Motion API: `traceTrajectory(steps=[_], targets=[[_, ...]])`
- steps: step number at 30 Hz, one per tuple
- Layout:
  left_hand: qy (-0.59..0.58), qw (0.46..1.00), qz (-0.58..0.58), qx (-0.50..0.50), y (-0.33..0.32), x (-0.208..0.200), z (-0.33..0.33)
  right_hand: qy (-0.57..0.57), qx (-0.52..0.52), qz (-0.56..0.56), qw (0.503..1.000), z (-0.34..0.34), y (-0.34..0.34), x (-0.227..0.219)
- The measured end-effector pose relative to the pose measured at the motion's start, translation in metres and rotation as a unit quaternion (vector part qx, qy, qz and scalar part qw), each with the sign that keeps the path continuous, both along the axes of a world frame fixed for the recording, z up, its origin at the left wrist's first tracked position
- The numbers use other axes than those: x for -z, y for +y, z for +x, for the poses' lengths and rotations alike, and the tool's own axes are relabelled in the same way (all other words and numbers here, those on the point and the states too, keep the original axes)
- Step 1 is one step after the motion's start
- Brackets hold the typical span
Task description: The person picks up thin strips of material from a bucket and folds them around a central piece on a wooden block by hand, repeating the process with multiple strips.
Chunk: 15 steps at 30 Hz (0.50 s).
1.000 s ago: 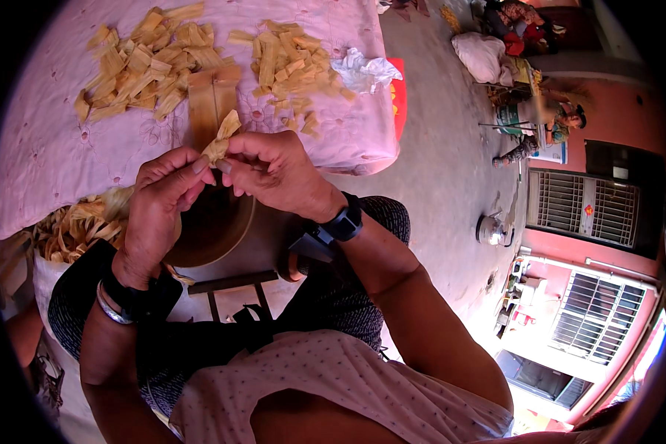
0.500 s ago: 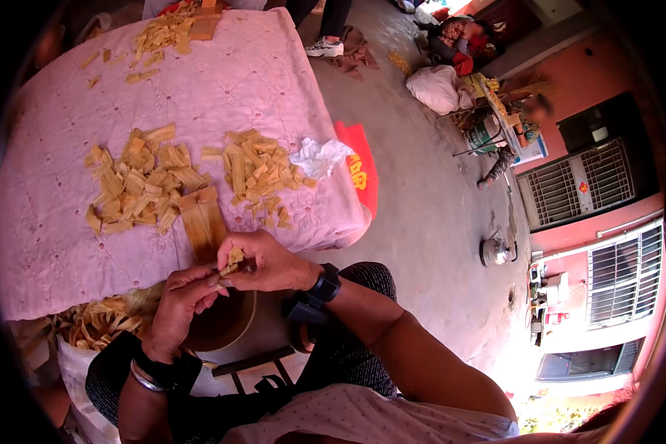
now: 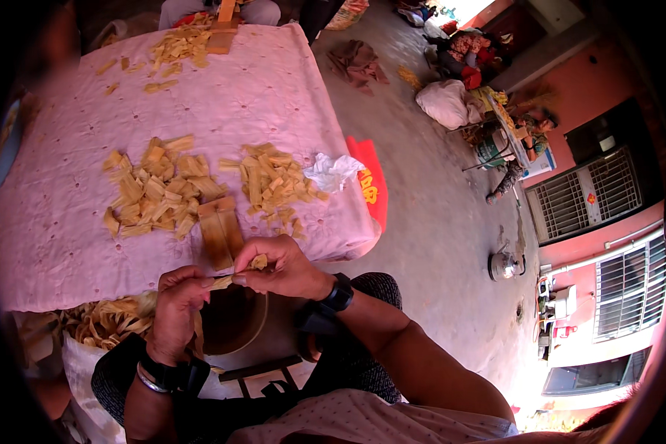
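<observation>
Far left: table (image 3: 59, 229), pink cloth on it, reaching out in front of both hands. Just left of the left hand, below the table edge: curled pale strips (image 3: 103, 325) in a white sack (image 3: 85, 370). Beyond the left hand, on the cloth: large loose pile of flat tan pieces (image 3: 159, 189).

Left hand (image 3: 176, 305): thumb and fingers closed in a pinch on one end of a tan strip (image 3: 222, 283). Dark band (image 3: 166, 372) plus silver bangle (image 3: 152, 384) on that wrist. Much farther out past the left hand, at the far table edge: another tan pile (image 3: 177, 48), wooden block (image 3: 222, 38) right beside it.

Strip spans the gap between the hands. Brown wooden board (image 3: 220, 231) on the near table edge, just beyond that gap. Round brown basin (image 3: 254, 339) below the hands.

Right hand (image 3: 281, 268): narrow pinch on the strip's other end. Tan bit (image 3: 259, 261) pokes up from its grip; can't tell if same strip. Black watch-like device (image 3: 338, 294) on that wrist. Beyond the right hand: smaller tan pile (image 3: 270, 177), then crumpled white wad (image 3: 333, 172) to its right, red sheet (image 3: 371, 185) hanging at the table's right edge. Well right of the right hand, on the floor: metal kettle (image 3: 503, 265).
</observation>
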<state>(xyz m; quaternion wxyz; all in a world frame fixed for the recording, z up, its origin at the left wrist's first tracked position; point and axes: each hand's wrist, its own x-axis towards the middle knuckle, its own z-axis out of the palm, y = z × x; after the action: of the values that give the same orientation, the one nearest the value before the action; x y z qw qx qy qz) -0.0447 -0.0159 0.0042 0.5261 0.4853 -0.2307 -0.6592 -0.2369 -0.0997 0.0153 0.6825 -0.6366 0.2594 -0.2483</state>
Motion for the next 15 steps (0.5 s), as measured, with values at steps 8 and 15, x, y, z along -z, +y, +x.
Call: traceTrajectory(steps=[8,15], targets=[[-0.129,0.991,-0.021,0.030,-0.017,0.000,0.013,-0.022,0.082,0.060,0.995,-0.006,-0.023,0.022],[-0.151,0.987,-0.050,-0.032,-0.041,0.008,0.018,-0.058,0.106,0.100,0.988,0.008,-0.044,0.038]])
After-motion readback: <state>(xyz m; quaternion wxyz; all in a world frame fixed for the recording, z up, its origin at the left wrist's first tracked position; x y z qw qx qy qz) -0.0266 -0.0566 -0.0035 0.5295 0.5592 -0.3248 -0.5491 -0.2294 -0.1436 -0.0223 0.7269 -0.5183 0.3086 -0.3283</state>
